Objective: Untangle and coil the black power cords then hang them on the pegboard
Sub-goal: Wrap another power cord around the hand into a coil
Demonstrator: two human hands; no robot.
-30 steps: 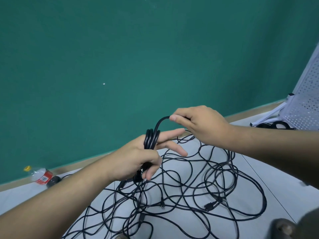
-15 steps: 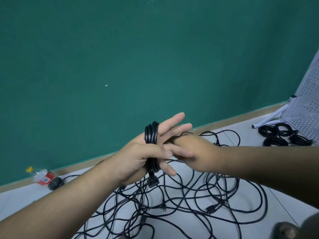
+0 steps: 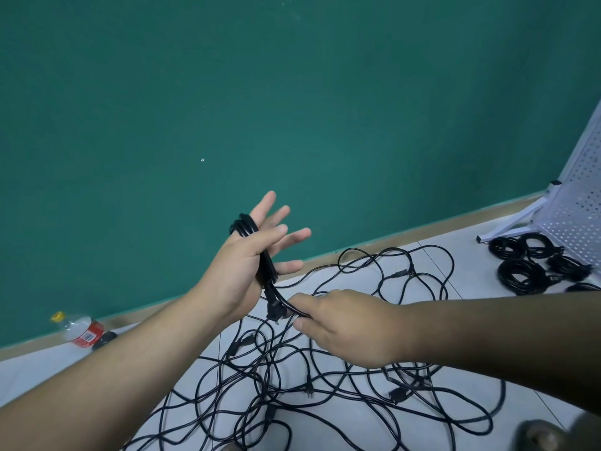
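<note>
My left hand (image 3: 240, 271) raised, fingers spread straight, thumb clamping coiled power cord (image 3: 245, 223) looped round palm, my right hand (image 3: 344, 330) fingers pinching its trailing length just below, tangled power cords (image 3: 399, 394) on floor (image 3: 48, 369) beneath.

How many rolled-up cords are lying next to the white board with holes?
4 coils: two side by side at the foot of the pegboard, two nearer in front of them. A black arc at the right edge may be a fifth, mostly hidden.
</note>
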